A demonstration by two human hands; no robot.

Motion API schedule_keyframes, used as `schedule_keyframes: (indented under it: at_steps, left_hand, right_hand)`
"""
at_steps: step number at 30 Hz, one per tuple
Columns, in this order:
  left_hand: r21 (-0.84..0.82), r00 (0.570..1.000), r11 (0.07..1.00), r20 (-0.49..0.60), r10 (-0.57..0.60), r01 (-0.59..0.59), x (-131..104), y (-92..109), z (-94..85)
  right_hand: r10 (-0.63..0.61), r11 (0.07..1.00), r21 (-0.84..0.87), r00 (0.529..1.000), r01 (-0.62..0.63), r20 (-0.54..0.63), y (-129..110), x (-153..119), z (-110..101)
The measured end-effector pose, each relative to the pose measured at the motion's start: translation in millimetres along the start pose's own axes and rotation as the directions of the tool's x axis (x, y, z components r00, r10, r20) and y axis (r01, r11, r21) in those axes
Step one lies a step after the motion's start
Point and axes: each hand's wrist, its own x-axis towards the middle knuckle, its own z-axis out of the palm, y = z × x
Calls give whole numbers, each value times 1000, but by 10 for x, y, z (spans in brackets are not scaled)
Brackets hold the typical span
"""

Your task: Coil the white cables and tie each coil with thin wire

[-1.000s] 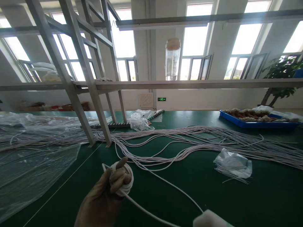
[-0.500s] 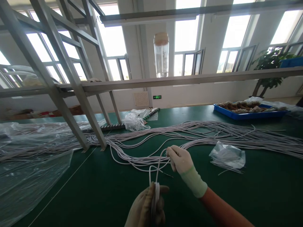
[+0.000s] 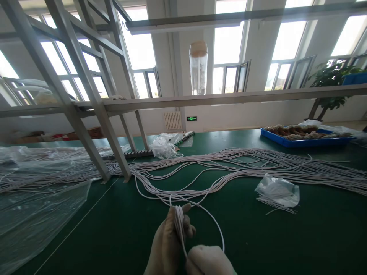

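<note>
My left hand (image 3: 165, 242), in a pale glove, is closed around a small coil of white cable (image 3: 179, 221), whose strands stand bunched between thumb and fingers. Just right of it, at the bottom edge, my gloved right hand (image 3: 210, 261) is closed against the lower strands of the same cable; its fingertips are partly hidden. One loose length of the cable (image 3: 216, 221) arcs out to the right and drops back behind my right hand. Beyond both hands, a long bundle of similar cables (image 3: 229, 175) lies across the green table (image 3: 275, 244).
A clear bag with thin white strips (image 3: 278, 191) lies to the right. Behind it stands a blue tray (image 3: 304, 143) of brownish, fluffy bundles. Metal rack posts (image 3: 114, 149) rise at the left beside plastic sheeting (image 3: 43, 217). A clear bottle (image 3: 198, 72) stands on the shelf.
My right hand has come down from above the coil to the bottom edge, drawing the cable along my left hand. The loose cable now arcs to the right. My left hand has shifted slightly left and up.
</note>
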Motion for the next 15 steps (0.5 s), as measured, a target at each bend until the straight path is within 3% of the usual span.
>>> schedule_keyframes:
  at_steps: [3,6,10,15]
  left_hand:
    - [-96,999,995,42,17,-13,67,-52,-20]
    - [-56,995,998,88,47,-42,87,-55,-39]
    - [181,983,972,133,127,-150,74,-80,-127]
    - [398,954,873,28,297,-284,31,-180,-241]
  right_hand:
    - [-42,984,167,995,56,-90,176,17,101]
    - [-113,941,297,978,162,-176,284,-15,91]
    - [-86,973,203,990,107,-109,194,-46,-67]
    - [-74,997,2,997,74,-37,67,11,-174]
